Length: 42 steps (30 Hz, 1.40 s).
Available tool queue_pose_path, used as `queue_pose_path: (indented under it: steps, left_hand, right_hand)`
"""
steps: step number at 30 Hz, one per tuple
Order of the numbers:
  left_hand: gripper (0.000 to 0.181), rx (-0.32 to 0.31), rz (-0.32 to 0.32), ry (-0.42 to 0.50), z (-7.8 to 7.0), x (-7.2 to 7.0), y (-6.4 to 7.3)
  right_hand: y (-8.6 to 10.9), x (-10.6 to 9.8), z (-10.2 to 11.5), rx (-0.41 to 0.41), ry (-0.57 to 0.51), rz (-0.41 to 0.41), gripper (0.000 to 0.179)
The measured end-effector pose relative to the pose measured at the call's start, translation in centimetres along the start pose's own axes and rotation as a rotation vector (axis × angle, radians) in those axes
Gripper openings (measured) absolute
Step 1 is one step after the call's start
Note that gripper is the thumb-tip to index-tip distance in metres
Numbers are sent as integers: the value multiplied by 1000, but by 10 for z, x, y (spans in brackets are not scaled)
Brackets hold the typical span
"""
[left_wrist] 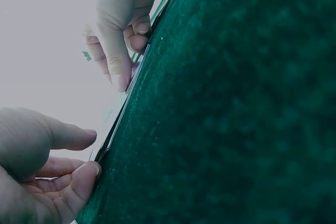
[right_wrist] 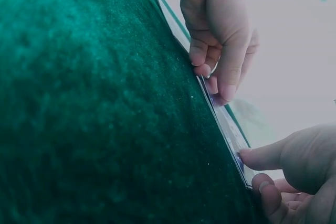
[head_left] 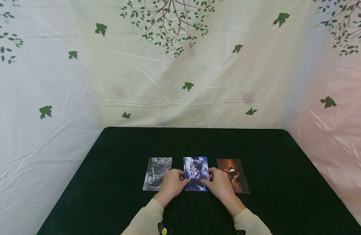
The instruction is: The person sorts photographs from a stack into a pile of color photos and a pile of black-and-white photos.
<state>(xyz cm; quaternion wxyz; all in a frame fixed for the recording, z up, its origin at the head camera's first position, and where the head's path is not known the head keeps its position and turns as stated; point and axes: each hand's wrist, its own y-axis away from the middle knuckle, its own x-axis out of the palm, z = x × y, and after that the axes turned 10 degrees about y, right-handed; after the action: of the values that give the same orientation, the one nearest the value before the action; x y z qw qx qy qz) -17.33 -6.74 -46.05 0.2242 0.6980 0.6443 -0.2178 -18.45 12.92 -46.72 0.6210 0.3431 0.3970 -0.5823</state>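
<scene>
Three picture cards lie in a row on the dark green table. My two hands hold the blue-violet middle card by its opposite side edges. On its left edge is my left hand, thumb over the face, fingers curled at the side. My right hand pinches the right edge the same way; in the right wrist view its thumb rests on the card's face. The middle card's edge looks layered in the wrist views; I cannot tell how many cards are there. My left forearm passes near the grey card, and my right hand partly covers the orange-brown card.
Dark green cloth covers the table, whose far corners are rounded. A pale curtain printed with leaves and branches hangs behind and along both sides. Dark wrist devices with a yellow mark show at the cream sleeves.
</scene>
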Motion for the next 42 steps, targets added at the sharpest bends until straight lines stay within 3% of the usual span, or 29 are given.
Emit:
queue_pose_path:
  steps: [7, 17, 27, 36, 42]
  left_hand:
    - [28, 20, -1, 39, 0, -2, 0]
    - [10, 91, -127, 58, 2, -4, -4]
    - [8, 38, -163, 160, 5, -3, -11]
    - [9, -16, -167, 240, 2, -3, -15]
    - [9, -82, -183, 383, -4, -1, -19]
  right_hand:
    - [-2, -3, 1, -8, 3, -61, 35]
    - [-5, -6, -1, 15, -61, -133, 16]
    - [-9, -7, -2, 60, -173, -148, 11]
    - [-13, -7, -5, 198, -437, -48, 15]
    - [-13, -18, -7, 244, -538, 4, 19]
